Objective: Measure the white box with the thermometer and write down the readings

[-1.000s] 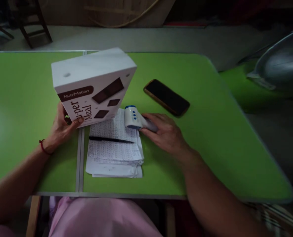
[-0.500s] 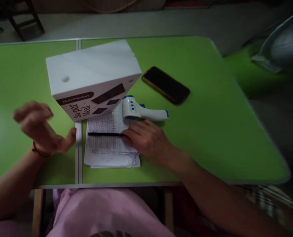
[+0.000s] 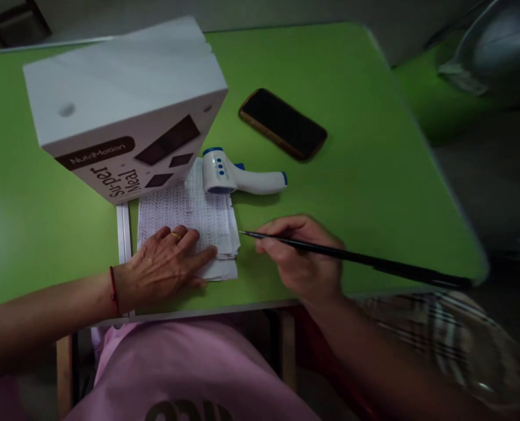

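Note:
My left hand (image 3: 167,260) lies flat with fingers spread on the lower left part of some handwritten sheets of paper (image 3: 207,219). A ring and a red wrist cord show on it. To the right of the sheets, my right hand (image 3: 306,254) grips a black pen (image 3: 351,253) in a writing hold, its tip pointing left at the paper's right edge but apart from it. A white and blue infrared thermometer (image 3: 246,178) rests across the top right corner of the sheets. Behind my left hand, a white NutriMotion box (image 3: 128,99) stands at the paper's far edge.
A dark phone in a brown case (image 3: 283,124) lies beyond the thermometer on the green table (image 3: 374,193). A metal seam (image 3: 123,234) runs left of the paper. A green seat (image 3: 439,111) and a plaid cloth (image 3: 439,333) sit off the table at right.
My left hand has come down from the air onto the sheets. My right hand has picked the pen up off the paper and moved right with it. The view has shifted slightly.

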Tool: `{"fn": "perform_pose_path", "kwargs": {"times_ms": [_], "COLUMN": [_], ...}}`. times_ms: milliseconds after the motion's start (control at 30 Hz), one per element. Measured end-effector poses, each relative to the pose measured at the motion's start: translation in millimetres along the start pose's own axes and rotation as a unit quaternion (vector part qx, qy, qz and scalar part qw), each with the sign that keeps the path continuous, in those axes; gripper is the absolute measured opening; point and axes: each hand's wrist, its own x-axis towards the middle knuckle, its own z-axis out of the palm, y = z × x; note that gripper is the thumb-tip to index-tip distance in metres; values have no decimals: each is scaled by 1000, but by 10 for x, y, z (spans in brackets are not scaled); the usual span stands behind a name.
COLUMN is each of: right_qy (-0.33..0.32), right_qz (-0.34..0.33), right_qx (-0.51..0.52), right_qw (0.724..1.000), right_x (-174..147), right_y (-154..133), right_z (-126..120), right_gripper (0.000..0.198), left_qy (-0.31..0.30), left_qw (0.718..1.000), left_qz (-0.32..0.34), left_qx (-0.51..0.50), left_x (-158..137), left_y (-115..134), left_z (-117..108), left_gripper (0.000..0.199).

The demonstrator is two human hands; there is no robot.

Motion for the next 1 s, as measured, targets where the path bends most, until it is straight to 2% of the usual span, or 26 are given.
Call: {"fn": "perform_pose_path", "kwargs": {"times_ms": [100,167,267,367,433,1000], "right_qy": [-27,-26,-30,-49,-55,-79], "right_qz": [37,24,-74,-187,-220,-251], "right_qx": [-20,-46,-89,-112,-122,-165], "right_qw": [999,998,993,975,966,950], "right_x": [-96,-132,-154,-146,-135,-106], "right_y": [2,13,47,71,72,52], "right_z": [98,143,174,182,183,198], "right_gripper": [6,4,6,12,14,17], "left_qy": [-1,5,20,25,24,43], "left_qw": [1000,1000,1000,999,999,999], "left_qz": [-10,-10,-2,-3,-5,-9], "left_qx": [9,14,15,23,29,30], "left_x": [36,41,30,21,22,23], "left_y": [52,59,47,43,49,68], "left_z": [16,45,86,96,90,88], "left_gripper": [47,49,50,46,46,48]}}
